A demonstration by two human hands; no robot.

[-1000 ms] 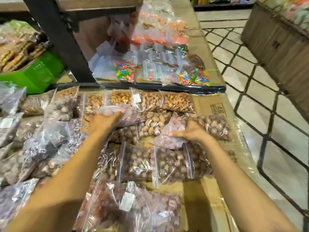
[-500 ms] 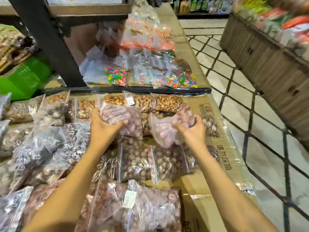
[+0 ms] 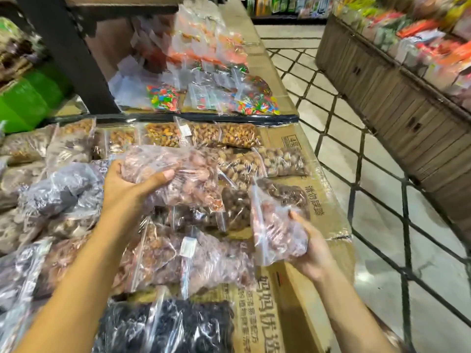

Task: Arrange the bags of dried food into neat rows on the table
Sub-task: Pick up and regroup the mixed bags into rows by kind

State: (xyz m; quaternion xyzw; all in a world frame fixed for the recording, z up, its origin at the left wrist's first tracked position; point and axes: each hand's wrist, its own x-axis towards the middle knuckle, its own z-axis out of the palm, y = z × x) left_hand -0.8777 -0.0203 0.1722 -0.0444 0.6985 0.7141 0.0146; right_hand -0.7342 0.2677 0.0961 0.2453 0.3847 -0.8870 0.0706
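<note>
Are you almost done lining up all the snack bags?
About halfway. The back row of nut bags already lies in a neat line. The left hand holds one pinkish bag and the right hand another, both lifted. The jumbled pile on the left still needs sorting.

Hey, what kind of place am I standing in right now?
Most likely a shop or market aisle. Clear bags of nuts and bags of coloured candy lie in rows on a cardboard-covered table, and a wooden display bin of packaged snacks lines the tiled aisle on the right.
</note>
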